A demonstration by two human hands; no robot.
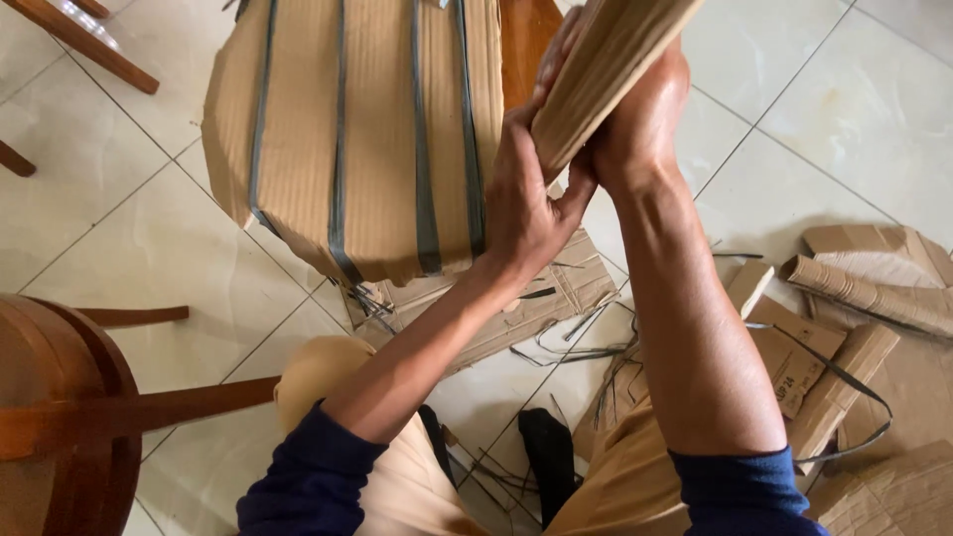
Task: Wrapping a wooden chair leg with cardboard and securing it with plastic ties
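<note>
At upper centre, left hand [526, 199] and right hand [635, 114] clamp one cardboard strip [611, 60] (removed scraps [864, 288] litter the floor), while the strapped bundle [357, 129] remains wrapped.

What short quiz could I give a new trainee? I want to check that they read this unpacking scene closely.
1. What do both hands grip?
2. True or false: the big wrapped piece is bound with dark straps.
3. Where do the loose cardboard scraps lie: A on a chair, B on the tiled floor, C in a bin?

Key
1. A strip of corrugated cardboard, held between the left hand and the right hand.
2. True; dark straps run down its length.
3. B, on the tiled floor.
</note>
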